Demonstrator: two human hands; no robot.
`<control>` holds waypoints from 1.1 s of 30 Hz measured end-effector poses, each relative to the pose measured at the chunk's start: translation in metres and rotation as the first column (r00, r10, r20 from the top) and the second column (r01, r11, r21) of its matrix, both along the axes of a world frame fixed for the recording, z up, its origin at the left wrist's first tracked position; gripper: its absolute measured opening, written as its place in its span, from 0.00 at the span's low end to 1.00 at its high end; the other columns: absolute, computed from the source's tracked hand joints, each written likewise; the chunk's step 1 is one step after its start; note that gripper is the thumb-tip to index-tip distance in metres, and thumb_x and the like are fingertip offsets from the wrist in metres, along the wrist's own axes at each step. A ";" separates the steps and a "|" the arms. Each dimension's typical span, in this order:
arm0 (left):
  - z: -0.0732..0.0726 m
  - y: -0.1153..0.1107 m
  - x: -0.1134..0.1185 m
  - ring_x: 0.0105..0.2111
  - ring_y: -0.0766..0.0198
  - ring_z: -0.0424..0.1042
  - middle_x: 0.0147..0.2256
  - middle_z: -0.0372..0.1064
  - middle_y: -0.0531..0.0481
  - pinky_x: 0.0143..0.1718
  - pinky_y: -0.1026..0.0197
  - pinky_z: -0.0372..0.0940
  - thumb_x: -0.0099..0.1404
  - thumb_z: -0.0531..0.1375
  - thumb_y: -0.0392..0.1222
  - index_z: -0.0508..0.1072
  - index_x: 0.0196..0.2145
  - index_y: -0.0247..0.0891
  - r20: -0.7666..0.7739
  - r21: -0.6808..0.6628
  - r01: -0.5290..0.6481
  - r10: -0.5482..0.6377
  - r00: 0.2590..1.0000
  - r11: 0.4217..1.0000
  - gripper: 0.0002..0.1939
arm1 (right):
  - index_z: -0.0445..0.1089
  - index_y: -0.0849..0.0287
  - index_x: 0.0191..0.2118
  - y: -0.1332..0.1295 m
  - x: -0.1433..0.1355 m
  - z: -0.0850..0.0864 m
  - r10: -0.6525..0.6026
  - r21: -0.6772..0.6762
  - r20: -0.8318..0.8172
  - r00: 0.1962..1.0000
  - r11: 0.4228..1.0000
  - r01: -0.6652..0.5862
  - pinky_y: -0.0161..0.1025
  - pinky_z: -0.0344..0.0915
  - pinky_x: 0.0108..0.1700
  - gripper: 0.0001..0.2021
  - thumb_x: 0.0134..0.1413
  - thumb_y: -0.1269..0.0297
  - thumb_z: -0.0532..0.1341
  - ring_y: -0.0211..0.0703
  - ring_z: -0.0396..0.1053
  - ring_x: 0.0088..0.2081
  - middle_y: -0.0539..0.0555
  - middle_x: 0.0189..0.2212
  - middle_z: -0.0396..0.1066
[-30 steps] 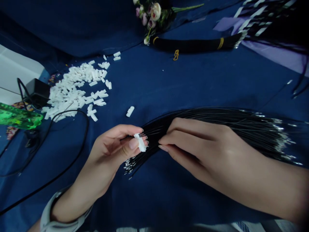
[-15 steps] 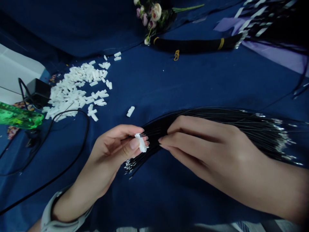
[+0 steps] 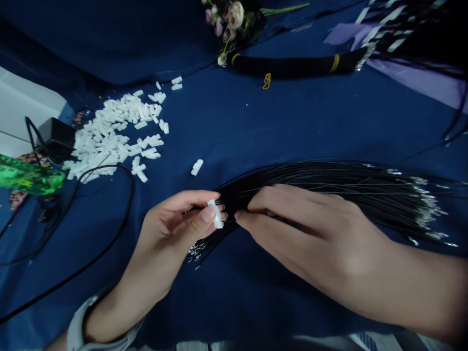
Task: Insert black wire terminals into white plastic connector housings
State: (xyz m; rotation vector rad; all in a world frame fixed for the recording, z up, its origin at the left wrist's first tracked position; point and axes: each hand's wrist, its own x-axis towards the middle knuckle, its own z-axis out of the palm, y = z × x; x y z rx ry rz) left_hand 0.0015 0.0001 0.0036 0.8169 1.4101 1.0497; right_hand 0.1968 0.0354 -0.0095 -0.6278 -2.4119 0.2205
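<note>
One blue, cloth-covered counter (image 3: 292, 126) carries a long bundle of black wires (image 3: 380, 195). Over this bundle, the right hand (image 3: 321, 239) makes a narrow pinch; I cannot tell whether a wire is between its fingertips. The left hand (image 3: 175, 219) holds one white connector (image 3: 216, 214) between thumb and fingers, just beside the right fingertips. Smallest is one loose connector (image 3: 197, 167), lying near the left hand.
</note>
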 end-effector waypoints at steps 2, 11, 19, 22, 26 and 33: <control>-0.001 -0.001 0.001 0.29 0.73 0.79 0.27 0.82 0.57 0.34 0.79 0.73 0.59 0.73 0.41 0.85 0.36 0.49 -0.022 0.007 -0.003 0.003 1.000 1.000 0.06 | 0.72 0.67 0.33 -0.001 0.000 -0.002 0.027 -0.013 0.011 1.000 1.000 -0.027 0.37 0.62 0.28 0.14 0.68 0.76 0.51 0.36 0.63 0.30 0.55 0.31 0.68; -0.003 -0.008 0.000 0.29 0.76 0.78 0.27 0.81 0.61 0.32 0.83 0.70 0.61 0.71 0.42 0.85 0.36 0.53 -0.050 0.029 0.017 -0.016 0.999 0.999 0.05 | 0.70 0.67 0.31 0.000 -0.002 0.000 0.081 -0.022 -0.019 0.997 0.996 -0.081 0.36 0.61 0.29 0.15 0.67 0.79 0.50 0.35 0.60 0.28 0.55 0.30 0.67; -0.002 -0.004 -0.004 0.30 0.74 0.80 0.29 0.83 0.60 0.35 0.80 0.71 0.60 0.72 0.41 0.85 0.36 0.53 -0.092 0.105 0.023 -0.014 0.996 0.994 0.07 | 0.73 0.64 0.33 -0.004 -0.004 -0.005 -0.019 0.137 -0.115 0.993 0.990 0.035 0.45 0.64 0.38 0.16 0.69 0.74 0.50 0.47 0.64 0.39 0.60 0.35 0.71; 0.000 -0.001 -0.006 0.32 0.72 0.81 0.31 0.84 0.58 0.35 0.80 0.72 0.61 0.71 0.40 0.85 0.36 0.51 -0.084 0.084 0.003 0.004 0.996 0.996 0.06 | 0.75 0.63 0.33 -0.008 -0.006 -0.009 0.102 0.124 -0.036 0.994 0.988 -0.097 0.45 0.63 0.39 0.18 0.68 0.76 0.49 0.46 0.65 0.39 0.57 0.36 0.72; 0.001 0.003 -0.008 0.34 0.70 0.81 0.32 0.84 0.55 0.36 0.78 0.72 0.61 0.71 0.40 0.85 0.37 0.48 -0.061 0.051 -0.002 0.005 0.998 0.999 0.06 | 0.77 0.66 0.36 -0.009 -0.009 -0.015 0.137 0.191 0.170 0.976 0.967 -0.169 0.44 0.60 0.34 0.10 0.64 0.74 0.57 0.46 0.64 0.34 0.58 0.33 0.71; 0.002 0.005 -0.010 0.37 0.70 0.82 0.33 0.84 0.55 0.39 0.77 0.73 0.61 0.71 0.43 0.84 0.39 0.48 -0.036 0.024 -0.003 0.004 0.999 1.000 0.07 | 0.75 0.63 0.27 -0.008 -0.009 -0.016 0.141 0.187 0.171 0.975 0.967 -0.173 0.43 0.57 0.33 0.12 0.61 0.76 0.58 0.44 0.62 0.32 0.56 0.29 0.70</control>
